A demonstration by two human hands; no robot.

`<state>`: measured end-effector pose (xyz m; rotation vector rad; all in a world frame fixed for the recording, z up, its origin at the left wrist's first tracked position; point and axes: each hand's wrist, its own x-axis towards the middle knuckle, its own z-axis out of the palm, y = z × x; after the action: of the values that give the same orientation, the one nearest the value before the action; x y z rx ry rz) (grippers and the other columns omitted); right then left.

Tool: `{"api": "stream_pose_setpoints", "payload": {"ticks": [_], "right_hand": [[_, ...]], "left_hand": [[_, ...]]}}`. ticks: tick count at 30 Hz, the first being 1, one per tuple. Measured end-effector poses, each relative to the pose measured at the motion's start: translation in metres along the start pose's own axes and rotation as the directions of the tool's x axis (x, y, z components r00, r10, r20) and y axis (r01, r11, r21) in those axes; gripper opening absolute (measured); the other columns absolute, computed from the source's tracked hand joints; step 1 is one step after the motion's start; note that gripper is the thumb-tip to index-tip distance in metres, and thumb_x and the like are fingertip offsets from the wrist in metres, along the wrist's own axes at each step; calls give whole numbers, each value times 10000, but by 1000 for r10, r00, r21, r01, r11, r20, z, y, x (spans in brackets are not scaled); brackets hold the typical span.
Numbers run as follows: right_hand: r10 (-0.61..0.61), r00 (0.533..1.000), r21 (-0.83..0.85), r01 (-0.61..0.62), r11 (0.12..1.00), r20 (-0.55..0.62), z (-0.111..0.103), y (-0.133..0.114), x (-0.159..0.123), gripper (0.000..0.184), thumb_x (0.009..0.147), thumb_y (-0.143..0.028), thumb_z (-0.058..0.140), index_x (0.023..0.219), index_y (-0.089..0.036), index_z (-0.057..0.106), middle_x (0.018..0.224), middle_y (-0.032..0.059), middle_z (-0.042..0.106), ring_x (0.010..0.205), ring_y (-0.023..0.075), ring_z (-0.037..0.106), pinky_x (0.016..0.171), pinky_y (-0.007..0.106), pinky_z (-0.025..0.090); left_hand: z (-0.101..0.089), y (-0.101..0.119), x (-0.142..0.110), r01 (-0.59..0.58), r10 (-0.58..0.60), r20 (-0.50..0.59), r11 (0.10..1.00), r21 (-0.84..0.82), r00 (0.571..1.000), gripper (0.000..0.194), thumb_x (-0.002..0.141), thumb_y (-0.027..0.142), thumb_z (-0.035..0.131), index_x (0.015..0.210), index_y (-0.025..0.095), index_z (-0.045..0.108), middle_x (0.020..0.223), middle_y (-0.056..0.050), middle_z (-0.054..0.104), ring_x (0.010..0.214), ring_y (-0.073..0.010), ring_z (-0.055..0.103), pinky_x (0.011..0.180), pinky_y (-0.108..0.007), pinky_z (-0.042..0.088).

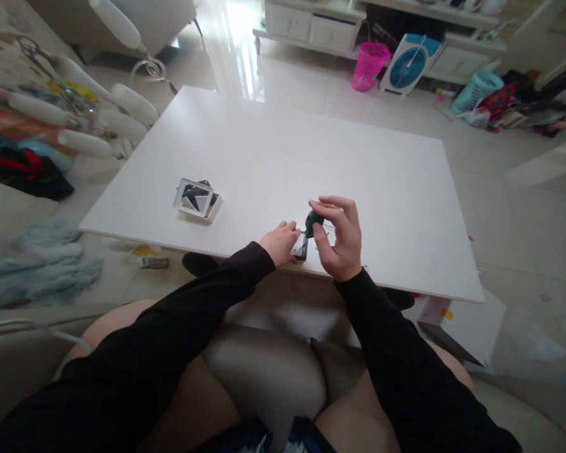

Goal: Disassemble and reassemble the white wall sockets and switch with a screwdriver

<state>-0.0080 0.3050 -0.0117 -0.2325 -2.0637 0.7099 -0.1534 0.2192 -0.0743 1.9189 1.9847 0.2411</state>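
My left hand (pixel 280 243) is closed on a small dark-edged block with a pale top (pixel 300 246), held down at the table's near edge. My right hand (pixel 343 242) pinches a dark green, rounded handle (pixel 312 224) between thumb and fingers. The lower end of this handle meets or nearly meets the block; I cannot tell whether they touch. Partly behind my right fingers lies a small whitish piece (pixel 330 234) on the table. Further left sits an open white box (pixel 211 211) with a clear-framed lid and dark pieces on top.
The white table (pixel 302 151) spans the space before me, its near edge just above my knees. Beyond it on the floor are a pink basket (pixel 369 66), a blue and white fan (pixel 409 65) and a teal basket (pixel 477 91). White curved lamp arms (pixel 134 104) reach near the table's left corner.
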Motion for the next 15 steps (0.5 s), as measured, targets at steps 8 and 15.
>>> {"api": "stream_pose_setpoints", "payload": {"ticks": [8, 15], "right_hand": [[-15, 992, -113, 0, 994, -127, 1, 4, -1, 157, 866, -245, 733, 951, -255, 601, 992, 43, 546, 948, 232, 613, 844, 475, 587], [18, 999, 55, -16, 998, -32, 1, 2, -2, 154, 922, -168, 600, 1048, -246, 558, 1131, 81, 556, 1031, 240, 647, 856, 470, 594]], "left_hand": [[3, -1, 2, 27, -27, 12, 999, 48, 1000, 571, 742, 327, 874, 1206, 90, 640, 1228, -161, 615, 1136, -317, 558, 1018, -416, 492], [1, 1, 0, 38, -38, 3, 998, 48, 999, 561, 740, 309, 874, 1221, 141, 641, 1244, -132, 609, 1141, -308, 554, 1014, -413, 492]]}}
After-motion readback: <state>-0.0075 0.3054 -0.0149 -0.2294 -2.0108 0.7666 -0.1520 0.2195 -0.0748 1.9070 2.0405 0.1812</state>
